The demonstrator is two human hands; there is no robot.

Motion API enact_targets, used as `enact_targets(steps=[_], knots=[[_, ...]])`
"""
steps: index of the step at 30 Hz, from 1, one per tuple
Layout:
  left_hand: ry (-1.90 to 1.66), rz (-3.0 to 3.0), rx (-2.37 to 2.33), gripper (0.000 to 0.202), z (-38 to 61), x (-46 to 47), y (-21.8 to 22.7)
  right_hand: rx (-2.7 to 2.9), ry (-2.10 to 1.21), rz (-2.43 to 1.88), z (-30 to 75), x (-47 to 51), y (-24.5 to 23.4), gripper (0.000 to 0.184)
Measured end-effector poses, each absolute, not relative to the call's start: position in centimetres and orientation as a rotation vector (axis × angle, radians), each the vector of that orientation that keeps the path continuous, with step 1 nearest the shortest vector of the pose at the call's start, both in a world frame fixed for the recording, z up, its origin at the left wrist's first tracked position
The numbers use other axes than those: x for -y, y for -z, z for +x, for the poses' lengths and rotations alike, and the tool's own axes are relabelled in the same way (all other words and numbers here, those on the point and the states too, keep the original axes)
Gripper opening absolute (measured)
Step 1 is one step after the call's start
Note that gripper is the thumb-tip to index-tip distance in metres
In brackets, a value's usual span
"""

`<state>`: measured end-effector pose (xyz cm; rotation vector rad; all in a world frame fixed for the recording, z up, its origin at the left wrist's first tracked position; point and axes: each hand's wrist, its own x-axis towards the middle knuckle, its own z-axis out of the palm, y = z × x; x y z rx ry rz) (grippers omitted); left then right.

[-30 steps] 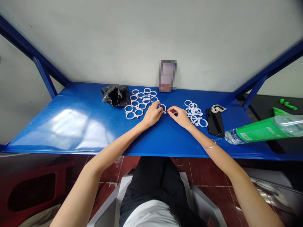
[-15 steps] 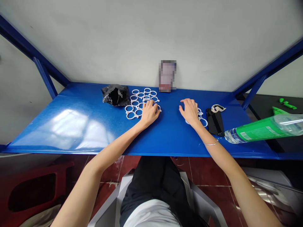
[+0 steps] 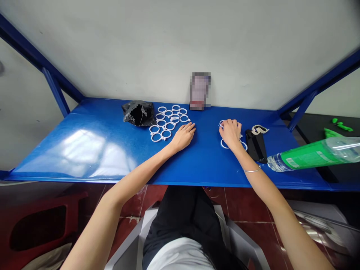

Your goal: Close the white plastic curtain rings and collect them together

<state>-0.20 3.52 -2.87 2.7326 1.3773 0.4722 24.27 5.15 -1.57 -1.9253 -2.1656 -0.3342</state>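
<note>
Wall (image 3: 135,52), pale grey, fills the top of the frame, and below it a blue table (image 3: 180,168) stretches across the middle, its surface shining at the left. A clear bottle (image 3: 309,153) with a green label lies on its side at the right edge, its capped end pointing toward the centre. Left of centre, against the back of the table, a crumpled black bag (image 3: 129,108) opens toward the viewer. A pixelated upright panel (image 3: 199,90) leans on the wall at upper centre, and a dark phone (image 3: 255,146) lies flat at centre right. The two hands are well apart. Near the centre, the left hand (image 3: 182,137) rests palm down, fingers straight and close together, just beside the left rings (image 3: 165,125). The right hand (image 3: 231,131), right of centre, curves downward over the right rings (image 3: 221,144), hiding most of them; whether it grips one, I cannot tell. An off-white loop (image 3: 259,129) sits at the phone's far end. A thin bracelet (image 3: 252,171) circles the right wrist. Each white ring is slim, with a small knob on many rims.
</note>
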Motion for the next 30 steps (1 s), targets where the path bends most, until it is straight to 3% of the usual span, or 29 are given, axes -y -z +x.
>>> enact_targets(steps=[15,22,26,30], knots=[[-0.583,2.67,-1.602,0.042,-1.0,-4.4,3.4,1.977,0.114,-1.697,23.5,-4.9,0.6,0.014],[-0.639,2.613,-1.614,0.038,-0.9,-3.9,2.4,1.674,-0.549,-1.305,22.8,-4.8,-0.1,0.029],[-0.751,2.62,-1.425,0.049,-0.7,-3.4,1.9,1.406,-1.136,-1.121,21.9,-4.4,-0.2,0.037],[-0.833,2.634,-1.259,0.061,-0.6,-3.2,2.0,1.239,-1.407,-1.083,21.0,-4.0,0.1,0.039]])
